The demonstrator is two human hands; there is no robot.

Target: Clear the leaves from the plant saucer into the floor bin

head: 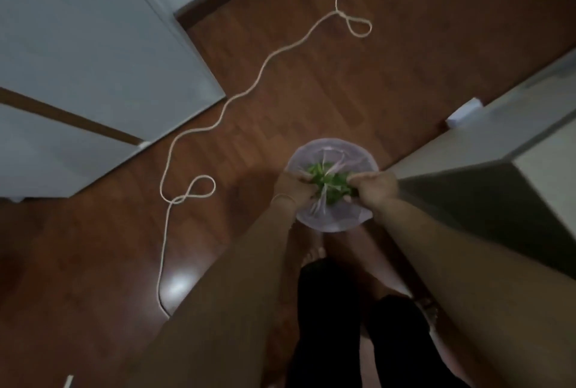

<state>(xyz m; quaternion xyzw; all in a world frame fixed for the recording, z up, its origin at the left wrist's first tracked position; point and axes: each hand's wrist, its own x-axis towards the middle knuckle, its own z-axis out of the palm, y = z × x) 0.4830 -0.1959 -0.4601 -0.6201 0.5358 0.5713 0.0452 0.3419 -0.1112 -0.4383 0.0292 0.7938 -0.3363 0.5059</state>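
Observation:
A round floor bin [333,222] lined with a pale lilac plastic bag stands on the wooden floor just ahead of my feet. Green leaves [330,183] are bunched over its middle, with pinkish strips of the bag's plastic running through them. My left hand [293,186] is closed on the left side of the leaf bunch. My right hand [375,188] is closed on its right side. Both hands hover over the bin's opening. No plant saucer is in view.
A long cream cord [249,91] snakes across the wooden floor from the top right to the lower left, looping twice. White cabinet doors [93,60] stand at the left. A pale counter or cabinet [498,138] with a small white box [464,113] stands at the right.

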